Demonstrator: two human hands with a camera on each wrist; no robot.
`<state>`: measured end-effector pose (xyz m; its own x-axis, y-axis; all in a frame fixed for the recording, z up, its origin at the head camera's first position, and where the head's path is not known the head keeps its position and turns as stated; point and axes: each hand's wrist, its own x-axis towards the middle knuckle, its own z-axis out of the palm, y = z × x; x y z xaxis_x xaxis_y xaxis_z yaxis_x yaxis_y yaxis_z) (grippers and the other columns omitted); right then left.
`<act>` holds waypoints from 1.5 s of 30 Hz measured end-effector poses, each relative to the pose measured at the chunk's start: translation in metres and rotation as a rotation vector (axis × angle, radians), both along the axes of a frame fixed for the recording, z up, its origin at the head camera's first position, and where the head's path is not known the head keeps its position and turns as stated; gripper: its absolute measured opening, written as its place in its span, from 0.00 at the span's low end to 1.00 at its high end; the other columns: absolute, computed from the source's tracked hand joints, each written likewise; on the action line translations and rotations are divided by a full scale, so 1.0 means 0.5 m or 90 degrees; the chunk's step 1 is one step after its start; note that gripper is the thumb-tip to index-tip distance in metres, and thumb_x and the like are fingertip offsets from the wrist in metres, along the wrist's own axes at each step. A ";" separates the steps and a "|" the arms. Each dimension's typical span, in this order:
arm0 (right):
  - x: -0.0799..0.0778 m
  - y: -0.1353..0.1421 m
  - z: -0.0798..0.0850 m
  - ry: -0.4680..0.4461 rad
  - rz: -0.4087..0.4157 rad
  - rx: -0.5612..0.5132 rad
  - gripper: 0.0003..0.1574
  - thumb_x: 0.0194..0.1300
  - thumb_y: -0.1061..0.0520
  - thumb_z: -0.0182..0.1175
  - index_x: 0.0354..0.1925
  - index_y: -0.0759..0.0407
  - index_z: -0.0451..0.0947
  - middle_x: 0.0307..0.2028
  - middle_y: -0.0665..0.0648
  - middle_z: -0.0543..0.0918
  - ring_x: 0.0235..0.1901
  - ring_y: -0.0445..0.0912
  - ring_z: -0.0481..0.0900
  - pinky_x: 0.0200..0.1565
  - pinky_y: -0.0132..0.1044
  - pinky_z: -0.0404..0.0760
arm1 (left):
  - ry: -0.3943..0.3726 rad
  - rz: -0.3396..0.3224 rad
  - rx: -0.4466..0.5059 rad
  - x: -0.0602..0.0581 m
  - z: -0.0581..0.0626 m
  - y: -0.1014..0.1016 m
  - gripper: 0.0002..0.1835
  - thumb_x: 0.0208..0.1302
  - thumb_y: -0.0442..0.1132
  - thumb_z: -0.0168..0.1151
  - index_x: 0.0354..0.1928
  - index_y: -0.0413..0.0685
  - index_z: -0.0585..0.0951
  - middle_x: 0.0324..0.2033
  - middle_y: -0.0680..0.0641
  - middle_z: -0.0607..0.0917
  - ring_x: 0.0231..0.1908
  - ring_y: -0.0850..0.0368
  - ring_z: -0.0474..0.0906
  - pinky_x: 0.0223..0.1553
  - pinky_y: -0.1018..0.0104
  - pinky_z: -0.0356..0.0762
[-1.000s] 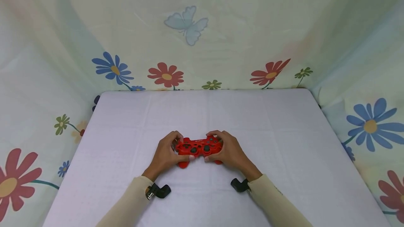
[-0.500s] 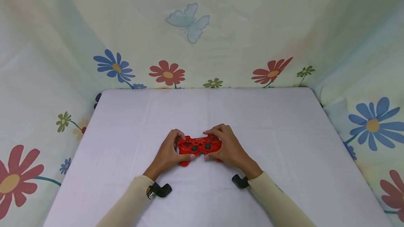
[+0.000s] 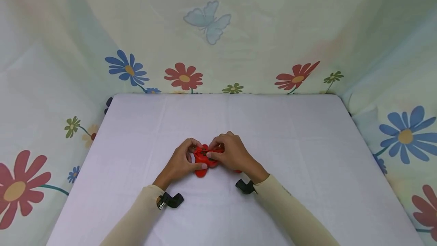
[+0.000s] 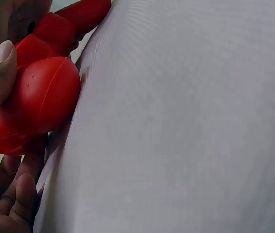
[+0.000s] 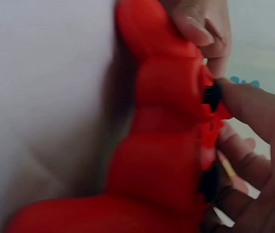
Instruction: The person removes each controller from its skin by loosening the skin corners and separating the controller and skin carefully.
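A red game controller [image 3: 200, 157] with black thumbsticks sits low at the table, its lower grips toward me. My left hand [image 3: 181, 162] holds its left end, thumb on the near side and fingers round the far side. My right hand [image 3: 232, 154] reaches over its face and covers most of the right half. In the right wrist view the right thumb [image 5: 256, 109] is by a black thumbstick [image 5: 213, 95], with curled fingers beyond. A thin red edge shows along the face there; whether it is a separate piece I cannot tell. In the left wrist view one rounded red grip [image 4: 47, 92] shows.
A white cloth covers the table [image 3: 290, 124]. Patterned curtains [image 3: 259, 29] with flowers and a butterfly hang behind it and at both sides. A black wrist camera [image 3: 172, 200] sits on the left wrist, another black camera [image 3: 245, 186] on the right.
My right hand has left the controller's right end and moved left across its face, now covering the right half. The left hand keeps its hold at the left end. The view shifted slightly.
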<state>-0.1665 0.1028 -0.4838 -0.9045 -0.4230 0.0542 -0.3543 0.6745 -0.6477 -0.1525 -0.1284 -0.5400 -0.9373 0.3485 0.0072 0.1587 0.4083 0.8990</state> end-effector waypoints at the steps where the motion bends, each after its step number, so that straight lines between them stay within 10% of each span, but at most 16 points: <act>1: -0.002 -0.006 0.006 -0.008 0.001 0.011 0.09 0.63 0.51 0.79 0.40 0.48 0.90 0.35 0.44 0.89 0.40 0.43 0.75 0.47 0.41 0.72 | 0.000 0.000 0.000 -0.001 0.000 -0.001 0.32 0.54 0.47 0.85 0.58 0.58 0.76 0.48 0.51 0.82 0.37 0.52 0.76 0.38 0.69 0.76; 16: -0.013 -0.031 0.000 -0.133 0.014 -0.049 0.03 0.75 0.55 0.67 0.39 0.48 0.83 0.30 0.46 0.82 0.33 0.41 0.78 0.41 0.37 0.75 | 0.040 -0.002 -0.009 -0.009 -0.009 -0.002 0.33 0.52 0.52 0.86 0.54 0.59 0.75 0.45 0.54 0.81 0.40 0.54 0.77 0.38 0.68 0.76; 28: -0.014 -0.019 -0.012 -0.112 0.104 -0.070 0.07 0.76 0.52 0.66 0.36 0.42 0.82 0.28 0.43 0.80 0.32 0.40 0.78 0.48 0.39 0.70 | 0.120 0.005 -0.016 -0.002 -0.014 -0.007 0.24 0.53 0.52 0.85 0.36 0.58 0.75 0.30 0.53 0.75 0.30 0.58 0.73 0.32 0.70 0.71; 36: -0.014 -0.015 -0.014 -0.139 0.113 -0.107 0.05 0.76 0.55 0.66 0.39 0.45 0.81 0.31 0.46 0.80 0.34 0.42 0.77 0.38 0.32 0.76 | 0.077 0.037 0.015 0.004 -0.014 -0.003 0.29 0.52 0.52 0.86 0.49 0.59 0.77 0.43 0.54 0.81 0.34 0.54 0.77 0.34 0.70 0.76; 45: -0.013 -0.010 -0.013 -0.148 0.137 -0.129 0.03 0.76 0.55 0.66 0.40 0.48 0.82 0.32 0.46 0.80 0.34 0.42 0.77 0.38 0.31 0.74 | 0.092 0.008 0.055 0.002 -0.016 -0.001 0.20 0.56 0.47 0.84 0.42 0.57 0.81 0.37 0.47 0.77 0.34 0.46 0.74 0.33 0.70 0.69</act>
<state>-0.1729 0.0976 -0.4904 -0.7943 -0.6061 -0.0404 -0.3011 0.4507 -0.8404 -0.1516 -0.1288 -0.5479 -0.9287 0.3286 0.1721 0.2845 0.3336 0.8988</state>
